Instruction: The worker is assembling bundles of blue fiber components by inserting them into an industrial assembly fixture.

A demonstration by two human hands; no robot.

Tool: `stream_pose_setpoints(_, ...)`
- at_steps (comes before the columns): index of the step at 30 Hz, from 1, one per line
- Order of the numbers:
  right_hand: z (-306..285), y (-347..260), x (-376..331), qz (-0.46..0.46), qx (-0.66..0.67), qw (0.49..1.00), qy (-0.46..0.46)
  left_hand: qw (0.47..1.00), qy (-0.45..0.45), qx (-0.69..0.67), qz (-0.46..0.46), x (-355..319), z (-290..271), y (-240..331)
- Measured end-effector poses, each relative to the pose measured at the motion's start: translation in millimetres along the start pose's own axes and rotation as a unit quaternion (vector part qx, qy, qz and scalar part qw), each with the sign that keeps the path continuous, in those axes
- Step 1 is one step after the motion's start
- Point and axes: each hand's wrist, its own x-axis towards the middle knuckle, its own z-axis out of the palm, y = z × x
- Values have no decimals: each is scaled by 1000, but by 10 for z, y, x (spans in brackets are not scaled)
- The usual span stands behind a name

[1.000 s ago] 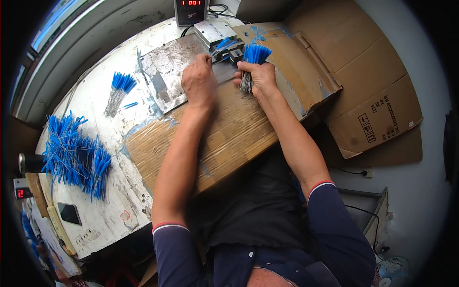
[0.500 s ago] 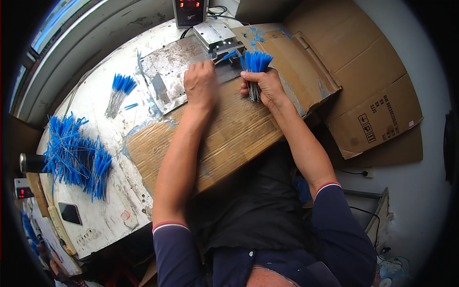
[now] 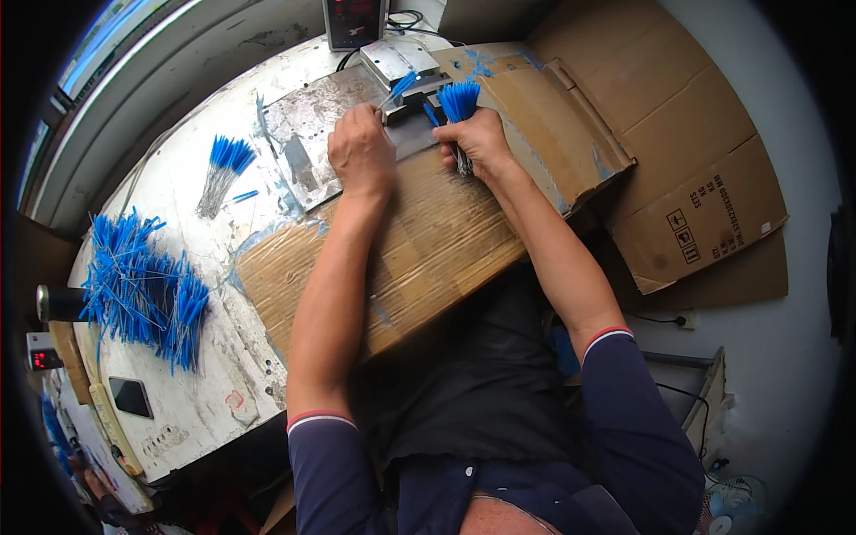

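Observation:
My right hand (image 3: 480, 143) is closed around a thick bundle of blue-tipped wires (image 3: 459, 101), blue ends up and thin metallic stems below the fist. One more blue piece sticks out beside the thumb. To its left, my left hand (image 3: 361, 152) has its fingers pinched together on a few blue-tipped wires (image 3: 404, 86), whose blue ends point away to the upper right. Those ends are in front of a metal block fixture (image 3: 399, 62) with a dark clamp-like part (image 3: 406, 111). The pinched stems are partly hidden by my fingers.
A taped cardboard piece (image 3: 401, 259) lies under my forearms. On the white table (image 3: 214, 392) are a small wire bundle (image 3: 227, 169), a large tangled wire pile (image 3: 143, 285) and a phone (image 3: 131, 397). A display box (image 3: 355, 25) stands behind; an open carton (image 3: 695, 196) is right.
My right hand has moved left with its bundle, closer to the fixture. My left hand has shifted slightly left, and the wires in it have moved left and farther away.

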Motion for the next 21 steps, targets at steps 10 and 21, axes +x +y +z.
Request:
stream_pose_setpoints(10, 151, 3, 83, -15, 10, 998, 54, 998, 42, -31, 26, 28, 13, 9)
stream_pose_setpoints(21, -59, 70, -41, 18, 188, 982, -9, 997, -52, -38, 35, -18, -2, 64)
